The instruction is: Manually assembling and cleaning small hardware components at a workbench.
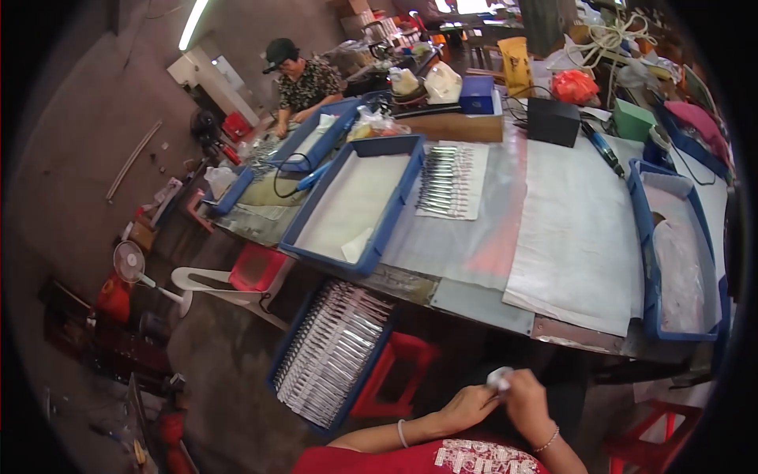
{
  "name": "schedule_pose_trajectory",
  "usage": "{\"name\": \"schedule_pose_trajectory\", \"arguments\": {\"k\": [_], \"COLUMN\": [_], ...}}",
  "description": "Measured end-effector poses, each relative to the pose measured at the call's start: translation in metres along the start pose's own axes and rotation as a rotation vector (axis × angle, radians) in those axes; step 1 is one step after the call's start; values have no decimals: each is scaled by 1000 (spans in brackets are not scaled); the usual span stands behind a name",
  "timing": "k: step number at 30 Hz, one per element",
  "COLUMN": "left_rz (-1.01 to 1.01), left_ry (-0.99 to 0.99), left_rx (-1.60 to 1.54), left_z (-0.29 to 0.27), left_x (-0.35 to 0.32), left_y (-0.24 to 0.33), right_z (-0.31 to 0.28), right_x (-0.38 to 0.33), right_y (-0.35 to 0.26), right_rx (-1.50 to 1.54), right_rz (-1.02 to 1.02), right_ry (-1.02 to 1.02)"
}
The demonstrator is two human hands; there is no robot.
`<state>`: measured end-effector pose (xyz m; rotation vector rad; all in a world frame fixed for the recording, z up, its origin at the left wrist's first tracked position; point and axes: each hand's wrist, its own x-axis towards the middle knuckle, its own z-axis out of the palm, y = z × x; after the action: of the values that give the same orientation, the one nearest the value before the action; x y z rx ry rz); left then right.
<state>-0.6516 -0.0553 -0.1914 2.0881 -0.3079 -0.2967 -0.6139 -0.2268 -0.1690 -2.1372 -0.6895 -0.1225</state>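
Observation:
Close in front of my body, my left hand [464, 408] and my right hand [527, 404] meet with bent, closed fingers. A small crumpled white piece [499, 378], like cloth or tissue, sticks out at the fingers of my right hand. Whatever my left fingers pinch is too small and too covered to make out. To the left of my hands, a blue tray [388, 336] at seat height carries rows of slim shiny metal tools [332, 355]. More such tools [444, 183] lie in a row on white paper on the table.
A blue tray [287, 239] lined with white paper stands on the table, left of a white sheet [575, 237]. At right is another blue tray [649, 312] with plastic inside. A blue pen-shaped power tool [604, 148] lies behind. Red stools [404, 371] stand below; a co-worker [304, 87] sits far left.

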Motion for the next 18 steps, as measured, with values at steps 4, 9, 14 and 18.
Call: {"name": "schedule_pose_trajectory", "arguments": {"k": [4,9,14,18], "left_rz": [27,37,76,39], "left_ry": [82,24,46,44], "left_rx": [42,212,128,209], "left_z": [-1,-7,-12,-13], "left_x": [-7,-11,-20,-24], "left_y": [8,7,-1,2], "right_z": [-15,-2,-3,5], "right_x": [3,3,2,4], "right_y": [-8,-7,-34,-25], "right_rx": [110,30,242,87], "right_rz": [2,48,1,114], "right_ry": [115,43,-32,86]}}
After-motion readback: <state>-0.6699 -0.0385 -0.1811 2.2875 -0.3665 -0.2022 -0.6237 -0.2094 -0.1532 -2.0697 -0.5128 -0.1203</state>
